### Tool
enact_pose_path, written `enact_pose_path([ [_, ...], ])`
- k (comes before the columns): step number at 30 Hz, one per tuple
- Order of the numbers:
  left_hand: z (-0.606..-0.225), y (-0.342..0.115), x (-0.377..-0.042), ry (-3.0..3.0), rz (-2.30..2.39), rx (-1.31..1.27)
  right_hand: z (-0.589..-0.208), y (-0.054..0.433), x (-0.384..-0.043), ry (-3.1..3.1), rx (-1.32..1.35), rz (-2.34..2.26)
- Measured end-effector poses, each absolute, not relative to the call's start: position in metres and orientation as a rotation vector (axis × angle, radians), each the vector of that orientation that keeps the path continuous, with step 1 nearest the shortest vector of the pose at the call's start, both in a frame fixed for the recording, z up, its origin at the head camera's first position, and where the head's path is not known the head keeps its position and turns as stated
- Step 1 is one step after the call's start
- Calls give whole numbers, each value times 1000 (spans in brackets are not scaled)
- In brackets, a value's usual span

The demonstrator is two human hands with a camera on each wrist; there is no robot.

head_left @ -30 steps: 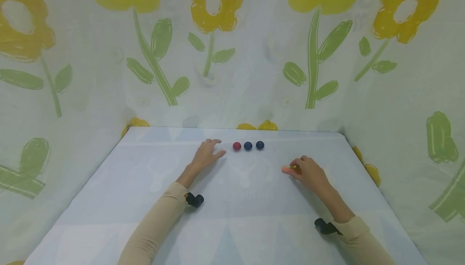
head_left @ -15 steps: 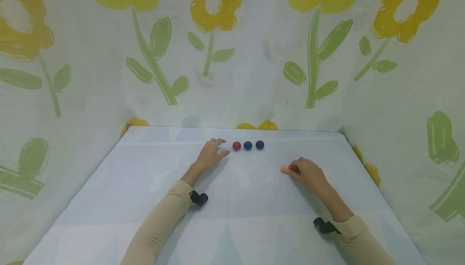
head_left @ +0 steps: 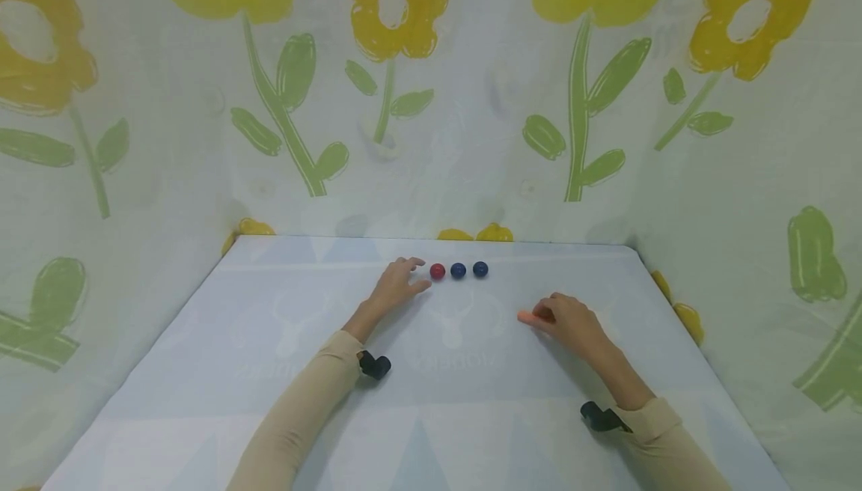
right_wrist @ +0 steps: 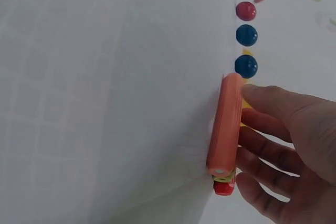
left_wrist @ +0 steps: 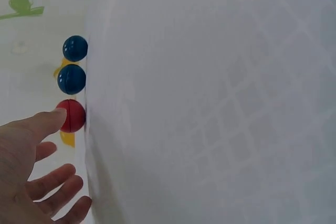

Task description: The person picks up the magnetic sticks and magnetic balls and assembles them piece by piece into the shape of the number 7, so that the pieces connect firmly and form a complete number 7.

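Note:
My left hand (head_left: 394,286) is at the left end of a row of balls, fingers spread. Nearest it is a glossy red ball (head_left: 438,272); the thumb (left_wrist: 52,121) overlaps this ball in the left wrist view. Two dark blue balls (head_left: 458,271) continue the row to the right. My right hand (head_left: 571,321) rests at an orange cylinder (right_wrist: 227,124) lying on the table, its loosely bent fingers along the cylinder's side. The thumb tip is near one end. Behind the cylinder a green piece (right_wrist: 224,177) and a red piece (right_wrist: 224,188) show, mostly hidden.
The white table (head_left: 377,431) has a pale blue pattern and ends at a flower-printed cloth wall (head_left: 465,139) just behind the balls. Similar cloth rises along the left and right sides. A black wrist camera (head_left: 376,365) sits on the left wrist, another (head_left: 601,418) on the right.
My left hand has slid right, closer to the red ball. The right hand has shifted slightly left with the orange cylinder, and the green piece has gone from sight in the head view.

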State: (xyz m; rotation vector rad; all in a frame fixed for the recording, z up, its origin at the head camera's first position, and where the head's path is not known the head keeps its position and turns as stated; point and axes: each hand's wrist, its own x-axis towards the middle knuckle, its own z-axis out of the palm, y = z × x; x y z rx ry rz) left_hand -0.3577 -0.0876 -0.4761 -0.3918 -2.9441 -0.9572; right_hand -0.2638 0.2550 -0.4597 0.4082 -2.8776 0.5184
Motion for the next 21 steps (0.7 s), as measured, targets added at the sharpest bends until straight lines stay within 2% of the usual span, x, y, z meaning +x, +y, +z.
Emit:
enact_pose_path([
  [21, -474, -78, -372, -2950, -1022, -438, -461, 277, -274, -2921, 332, 583],
])
